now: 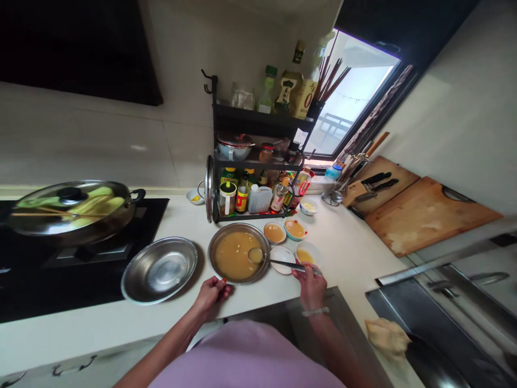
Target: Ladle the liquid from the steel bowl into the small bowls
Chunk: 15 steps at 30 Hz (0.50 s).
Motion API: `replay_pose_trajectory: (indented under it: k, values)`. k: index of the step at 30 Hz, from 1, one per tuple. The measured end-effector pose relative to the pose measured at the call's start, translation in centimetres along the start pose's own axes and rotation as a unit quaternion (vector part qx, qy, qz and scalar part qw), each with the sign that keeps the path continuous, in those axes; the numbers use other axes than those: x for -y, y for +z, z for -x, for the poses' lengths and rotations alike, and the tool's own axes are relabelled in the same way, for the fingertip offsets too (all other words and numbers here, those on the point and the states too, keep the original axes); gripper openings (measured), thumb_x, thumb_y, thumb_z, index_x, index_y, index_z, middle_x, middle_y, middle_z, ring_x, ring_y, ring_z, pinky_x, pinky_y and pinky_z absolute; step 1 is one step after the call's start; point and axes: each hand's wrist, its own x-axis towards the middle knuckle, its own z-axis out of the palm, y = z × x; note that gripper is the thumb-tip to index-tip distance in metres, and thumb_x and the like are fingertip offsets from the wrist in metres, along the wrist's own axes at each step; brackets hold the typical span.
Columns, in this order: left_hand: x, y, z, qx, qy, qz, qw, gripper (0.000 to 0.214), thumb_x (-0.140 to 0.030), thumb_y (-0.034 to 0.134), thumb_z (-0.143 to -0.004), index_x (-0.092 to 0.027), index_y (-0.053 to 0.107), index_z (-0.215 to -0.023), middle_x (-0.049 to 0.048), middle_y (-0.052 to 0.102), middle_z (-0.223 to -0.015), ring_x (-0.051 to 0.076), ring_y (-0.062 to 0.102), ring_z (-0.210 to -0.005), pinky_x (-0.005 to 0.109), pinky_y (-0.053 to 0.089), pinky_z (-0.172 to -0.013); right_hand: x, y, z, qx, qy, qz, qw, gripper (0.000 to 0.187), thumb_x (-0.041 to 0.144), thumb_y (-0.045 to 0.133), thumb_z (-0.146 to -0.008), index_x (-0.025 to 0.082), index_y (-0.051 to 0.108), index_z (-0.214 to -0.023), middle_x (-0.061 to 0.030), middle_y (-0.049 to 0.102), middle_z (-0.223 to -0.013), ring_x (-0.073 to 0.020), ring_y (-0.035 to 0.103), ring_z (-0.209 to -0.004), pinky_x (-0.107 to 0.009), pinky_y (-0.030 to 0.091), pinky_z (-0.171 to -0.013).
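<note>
The grip of the right hand (311, 285) is closed around the handle end of a ladle (278, 263). The wrist is bent and the forearm comes up from the lower edge at about 5 o'clock. The ladle runs from the hand towards 10 o'clock, and its cup dips into brown liquid at the 3 o'clock side of a steel bowl (212, 249). The left hand (212, 295) sits at the bowl's 6 o'clock rim with its fingers curled. Whether it clamps the rim or only rests against it is hard to make out. The bowl stands on the pale tabletop (355, 242), directly ahead of the person. An empty steel basin (159, 269) lies just beside the bowl at 9 o'clock. Four small dishes cluster at its 2 to 3 o'clock: two filled bowls (274, 233) (295, 229) near the rack (258, 121), a white dish (283, 253) under the ladle's handle, and another filled bowl (305, 255) partly hidden by the right hand. A lidded wok (70, 210) is at far 9 o'clock, cut off by the frame.
</note>
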Motion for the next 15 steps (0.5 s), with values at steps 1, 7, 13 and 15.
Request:
replay_pose_trajectory:
  k: [1,7,13,15]
  values:
    - [0.0,0.0,0.0,-0.001,0.000,0.000,1.000,0.035,-0.031,0.080,-0.063,-0.016,0.049,-0.064,0.0031,0.064,-0.054,0.009,0.053,-0.043,0.021,0.038,-0.045,0.3,-0.3,-0.2,-0.007,-0.001,-0.005,1.000,0.031,0.039,0.074,-0.060,0.016,0.061,-0.077,-0.0003,0.069,-0.068,-0.0177,0.066,-0.054,-0.031,0.058,-0.055]
    - [0.0,0.0,0.0,0.000,-0.003,0.001,1.000,0.033,-0.028,0.079,-0.063,-0.016,0.049,-0.065,0.0033,0.065,-0.054,0.009,0.053,-0.043,0.020,0.038,-0.044,2.6,-3.4,-2.4,-0.065,-0.026,-0.007,0.998,0.027,0.036,0.075,-0.058,0.018,0.062,-0.074,0.0007,0.066,-0.060,-0.0177,0.066,-0.055,-0.030,0.059,-0.057]
    - [0.1,-0.1,-0.1,-0.003,-0.004,0.002,1.000,0.031,-0.026,0.078,-0.065,-0.016,0.049,-0.065,0.0037,0.065,-0.054,0.009,0.054,-0.044,0.020,0.039,-0.045,5.2,-7.7,-5.2,-0.156,-0.079,0.017,0.984,0.028,0.035,0.073,-0.056,0.017,0.060,-0.073,0.0014,0.062,-0.056,-0.0176,0.065,-0.050,-0.031,0.059,-0.056]
    - [0.1,-0.1,-0.1,-0.003,-0.003,0.002,1.000,0.031,-0.026,0.078,-0.065,-0.016,0.049,-0.065,0.0036,0.065,-0.055,0.009,0.054,-0.044,0.020,0.039,-0.044,5.6,-8.7,-5.7,-0.180,-0.105,0.030,0.978,0.030,0.037,0.073,-0.057,0.017,0.059,-0.073,0.0017,0.061,-0.056,-0.0173,0.064,-0.048,-0.031,0.058,-0.053]
